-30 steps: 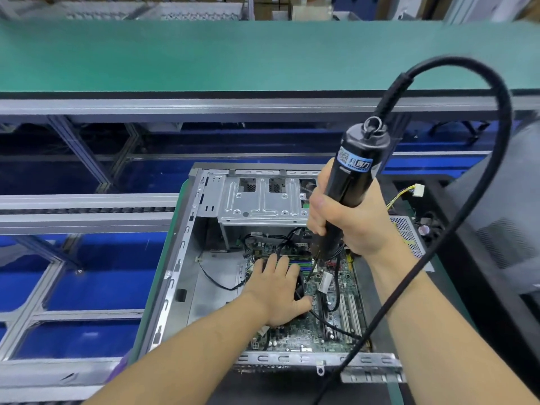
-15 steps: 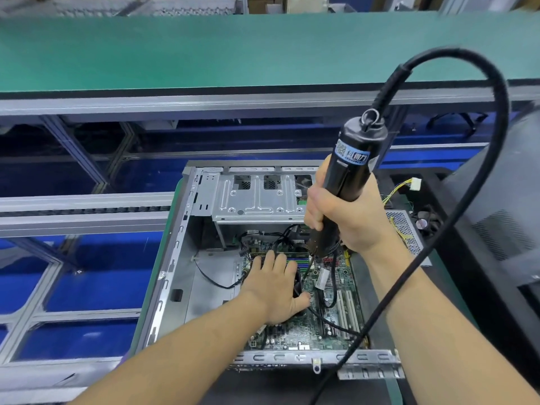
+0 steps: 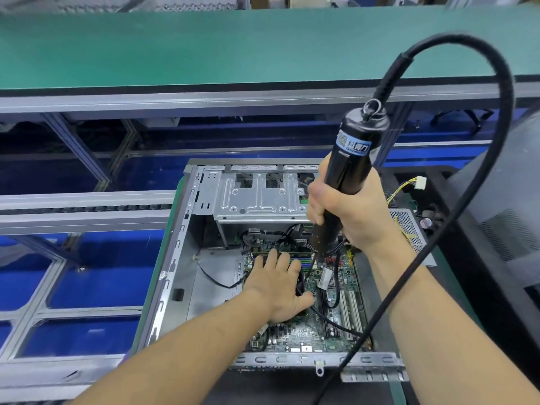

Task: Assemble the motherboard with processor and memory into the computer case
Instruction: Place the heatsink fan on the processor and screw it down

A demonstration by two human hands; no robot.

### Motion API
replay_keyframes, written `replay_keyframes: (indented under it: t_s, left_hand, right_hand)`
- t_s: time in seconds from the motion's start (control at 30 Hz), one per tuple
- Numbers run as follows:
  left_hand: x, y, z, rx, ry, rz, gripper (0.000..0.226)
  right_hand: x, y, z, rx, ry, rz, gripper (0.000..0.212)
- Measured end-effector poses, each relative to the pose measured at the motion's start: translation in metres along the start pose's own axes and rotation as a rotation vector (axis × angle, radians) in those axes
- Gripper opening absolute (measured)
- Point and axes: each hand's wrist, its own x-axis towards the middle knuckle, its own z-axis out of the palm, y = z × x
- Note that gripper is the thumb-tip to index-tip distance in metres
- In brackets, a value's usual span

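The big green belt (image 3: pixel 204 45) runs far past both hands. Nearer, the computer case (image 3: pixel 175 258) lies on its side on the bench, open to the top, so both hands can reach in. A silver metal cage (image 3: pixel 257 197) sits in the case just past the fingers of the left hand. The green board (image 3: pixel 309 331) lies flat in the bottom of the case, right under both hands. The left hand (image 3: pixel 277 290) is open, with fingers spread flat on the board, likely to keep it from sliding. The right hand (image 3: pixel 347 211) is curled tight round a black power screwdriver (image 3: pixel 347 168) and holds it nearly straight up, so the thin tip can go down onto a screw beside the left thumb. A thick black cord (image 3: pixel 482 200) loops from the top of the tool, over the right arm. I think the board is being screwed down now
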Motion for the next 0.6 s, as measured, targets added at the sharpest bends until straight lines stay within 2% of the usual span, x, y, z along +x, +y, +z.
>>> replay_keyframes:
  t_s: [0.3, 0.47, 0.6]
  left_hand:
    - [0.000, -0.001, 0.003, -0.007, 0.026, -0.007, 0.084]
    - [-0.001, -0.001, 0.002, -0.006, 0.045, -0.003, 0.082]
    - [-0.002, 0.000, 0.001, 0.008, 0.042, -0.003, 0.081]
  right_hand:
    - [-0.014, -0.003, 0.013, -0.120, 0.223, -0.050, 0.035]
    - [-0.014, -0.003, 0.013, -0.106, 0.243, -0.069, 0.034]
    - [-0.010, 0.000, 0.008, -0.081, 0.194, -0.072, 0.033]
